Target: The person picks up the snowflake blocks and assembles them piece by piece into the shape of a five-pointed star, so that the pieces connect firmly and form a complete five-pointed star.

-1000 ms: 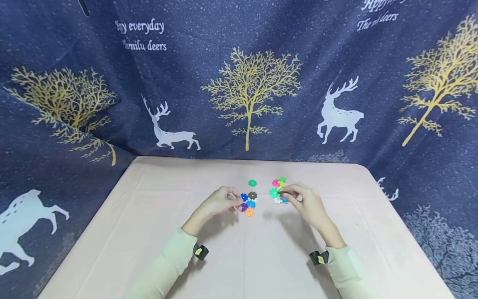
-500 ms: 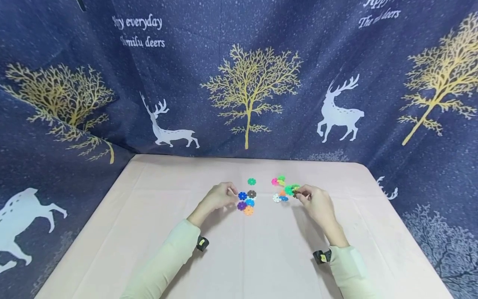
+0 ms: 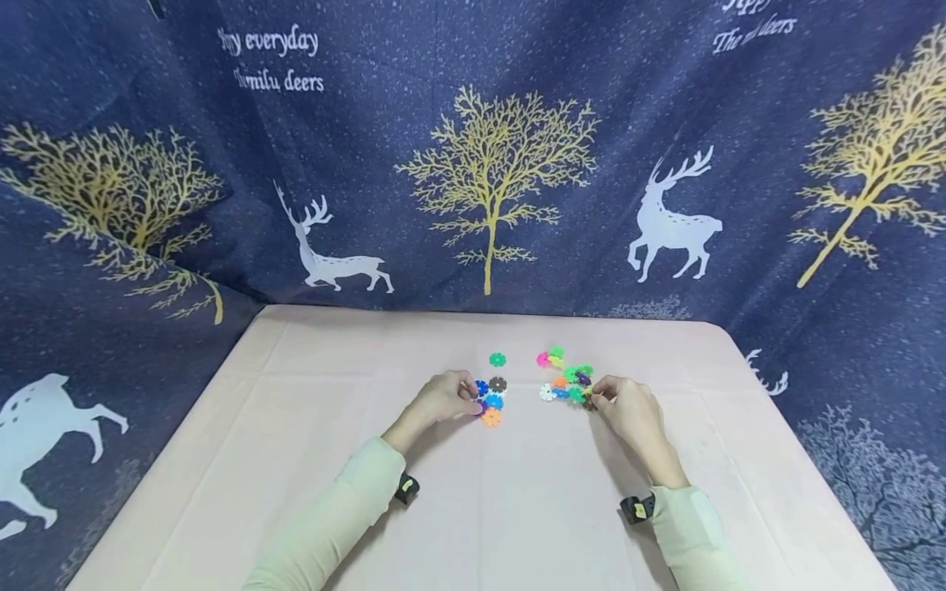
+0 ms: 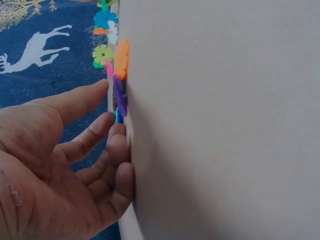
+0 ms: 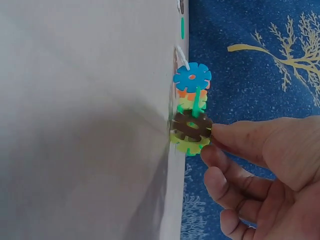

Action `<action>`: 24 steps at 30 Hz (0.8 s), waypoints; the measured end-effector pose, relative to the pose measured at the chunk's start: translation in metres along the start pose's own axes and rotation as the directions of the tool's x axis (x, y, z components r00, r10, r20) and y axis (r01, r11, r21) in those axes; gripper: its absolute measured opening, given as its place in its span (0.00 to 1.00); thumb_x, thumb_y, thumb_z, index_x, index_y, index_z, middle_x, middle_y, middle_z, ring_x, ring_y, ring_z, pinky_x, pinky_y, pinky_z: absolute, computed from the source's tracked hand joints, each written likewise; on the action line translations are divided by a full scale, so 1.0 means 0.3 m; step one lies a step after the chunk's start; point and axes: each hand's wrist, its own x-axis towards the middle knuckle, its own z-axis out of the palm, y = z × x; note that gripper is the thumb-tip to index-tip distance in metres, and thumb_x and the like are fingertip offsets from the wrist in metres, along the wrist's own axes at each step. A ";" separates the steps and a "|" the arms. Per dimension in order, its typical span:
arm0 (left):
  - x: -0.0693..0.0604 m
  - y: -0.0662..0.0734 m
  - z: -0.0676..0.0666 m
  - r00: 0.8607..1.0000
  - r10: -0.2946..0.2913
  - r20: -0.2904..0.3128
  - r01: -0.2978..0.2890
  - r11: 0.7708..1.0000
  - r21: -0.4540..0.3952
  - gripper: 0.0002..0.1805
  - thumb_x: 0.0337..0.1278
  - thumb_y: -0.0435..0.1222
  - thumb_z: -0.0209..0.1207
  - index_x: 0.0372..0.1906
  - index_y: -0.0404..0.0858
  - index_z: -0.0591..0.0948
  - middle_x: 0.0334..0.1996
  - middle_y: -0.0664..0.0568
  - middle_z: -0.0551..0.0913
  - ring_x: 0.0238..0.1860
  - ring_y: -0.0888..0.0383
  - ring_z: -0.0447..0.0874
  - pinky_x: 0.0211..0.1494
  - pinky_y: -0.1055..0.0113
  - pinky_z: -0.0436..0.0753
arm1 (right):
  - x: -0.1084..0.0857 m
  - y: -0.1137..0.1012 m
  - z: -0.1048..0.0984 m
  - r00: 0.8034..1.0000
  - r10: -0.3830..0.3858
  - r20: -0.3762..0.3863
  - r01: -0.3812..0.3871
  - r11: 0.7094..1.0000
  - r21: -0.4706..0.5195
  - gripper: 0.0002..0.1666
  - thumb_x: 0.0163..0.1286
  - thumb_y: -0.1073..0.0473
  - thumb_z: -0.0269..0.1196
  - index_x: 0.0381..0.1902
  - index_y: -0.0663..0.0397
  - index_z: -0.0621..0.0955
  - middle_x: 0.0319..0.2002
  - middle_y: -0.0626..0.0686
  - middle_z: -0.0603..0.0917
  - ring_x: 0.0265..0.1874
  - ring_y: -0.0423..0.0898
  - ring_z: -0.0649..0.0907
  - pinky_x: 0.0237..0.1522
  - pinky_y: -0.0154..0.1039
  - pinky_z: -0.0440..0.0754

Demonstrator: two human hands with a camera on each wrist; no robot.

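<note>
Right hand [image 3: 631,414] pinches a brown notched disc [image 5: 182,129] between thumb and fingertips, at the right end of a cluster whose left end is a white disc [image 3: 546,391]; the left hand [image 3: 442,400] holds its thumb and index finger apart at the left group, nearest a dark blue disc [image 3: 483,387] and a purple disc [image 4: 120,97], though I cannot tell whether they touch; an orange disc [image 3: 492,418] lies at that group's near side, a green disc [image 3: 498,359] just beyond its far side, all on a pale tablecloth [image 3: 517,509]
</note>
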 end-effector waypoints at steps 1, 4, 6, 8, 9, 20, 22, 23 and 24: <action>0.001 -0.002 0.005 1.000 0.003 -0.002 -0.003 1.000 0.008 0.14 0.46 0.36 0.75 0.37 0.41 0.82 0.30 0.55 0.79 0.31 0.57 0.76 0.37 0.64 0.75 | 0.000 0.000 0.001 1.000 0.002 0.000 -0.002 1.000 0.001 0.06 0.64 0.59 0.68 0.38 0.51 0.88 0.33 0.51 0.89 0.29 0.50 0.84 0.29 0.48 0.78; 0.001 -0.004 0.017 1.000 0.012 -0.007 -0.012 0.999 0.041 0.16 0.43 0.37 0.77 0.36 0.41 0.82 0.30 0.54 0.79 0.31 0.57 0.75 0.37 0.64 0.74 | 0.003 -0.009 0.002 1.000 0.002 -0.007 -0.002 1.000 0.012 0.06 0.64 0.58 0.69 0.39 0.51 0.88 0.33 0.50 0.89 0.29 0.48 0.83 0.30 0.47 0.78; 0.001 -0.004 0.023 1.000 0.019 -0.010 -0.018 0.998 0.066 0.16 0.43 0.38 0.77 0.36 0.42 0.82 0.30 0.54 0.78 0.32 0.58 0.74 0.38 0.65 0.73 | 0.006 -0.019 0.002 1.000 -0.002 -0.009 0.002 1.000 0.021 0.06 0.64 0.58 0.69 0.38 0.51 0.87 0.32 0.49 0.89 0.28 0.47 0.83 0.30 0.46 0.77; 0.000 -0.004 0.026 1.000 0.022 -0.011 -0.021 0.996 0.084 0.16 0.43 0.38 0.77 0.35 0.42 0.82 0.30 0.55 0.78 0.32 0.58 0.73 0.38 0.65 0.72 | 0.010 -0.032 0.002 1.000 -0.005 -0.007 0.005 0.999 0.033 0.05 0.65 0.58 0.69 0.38 0.50 0.87 0.31 0.47 0.88 0.27 0.45 0.82 0.30 0.45 0.77; 0.000 -0.003 0.027 1.000 0.022 -0.012 -0.021 0.996 0.088 0.15 0.43 0.38 0.77 0.35 0.42 0.82 0.29 0.55 0.77 0.32 0.58 0.73 0.38 0.65 0.72 | 0.012 -0.038 0.001 1.000 -0.003 -0.003 0.003 0.999 0.038 0.04 0.65 0.57 0.69 0.37 0.50 0.87 0.31 0.47 0.88 0.27 0.44 0.82 0.29 0.45 0.76; -0.038 -0.002 0.014 1.000 0.001 -0.007 -0.001 1.000 0.004 0.11 0.50 0.34 0.73 0.32 0.42 0.79 0.28 0.55 0.79 0.31 0.57 0.76 0.39 0.64 0.74 | 0.012 -0.131 0.041 0.999 -0.049 0.017 0.047 0.996 0.082 0.07 0.64 0.61 0.70 0.40 0.53 0.87 0.36 0.51 0.89 0.31 0.48 0.83 0.36 0.47 0.80; -0.043 -0.004 0.014 1.000 0.011 -0.004 -0.011 1.000 -0.015 0.10 0.51 0.33 0.72 0.32 0.41 0.79 0.27 0.55 0.79 0.31 0.58 0.76 0.38 0.65 0.75 | 0.007 -0.156 0.063 0.997 -0.065 0.029 0.061 0.993 0.097 0.07 0.63 0.61 0.70 0.39 0.52 0.87 0.36 0.51 0.88 0.34 0.50 0.85 0.41 0.50 0.81; -0.045 -0.007 0.015 1.000 0.012 -0.001 -0.012 1.000 -0.024 0.10 0.52 0.33 0.72 0.32 0.41 0.79 0.26 0.55 0.79 0.30 0.58 0.76 0.37 0.65 0.74 | 0.005 -0.169 0.075 0.997 -0.072 0.038 0.068 0.992 0.104 0.07 0.63 0.62 0.71 0.39 0.52 0.87 0.36 0.51 0.88 0.35 0.50 0.85 0.43 0.51 0.81; -0.047 -0.009 0.015 1.000 0.012 0.001 -0.012 0.999 -0.029 0.10 0.52 0.33 0.72 0.32 0.41 0.79 0.26 0.55 0.79 0.30 0.58 0.76 0.37 0.66 0.74 | 0.004 -0.183 0.086 0.996 -0.082 0.048 0.076 0.991 0.114 0.07 0.62 0.62 0.71 0.39 0.52 0.87 0.36 0.51 0.88 0.36 0.51 0.85 0.45 0.52 0.82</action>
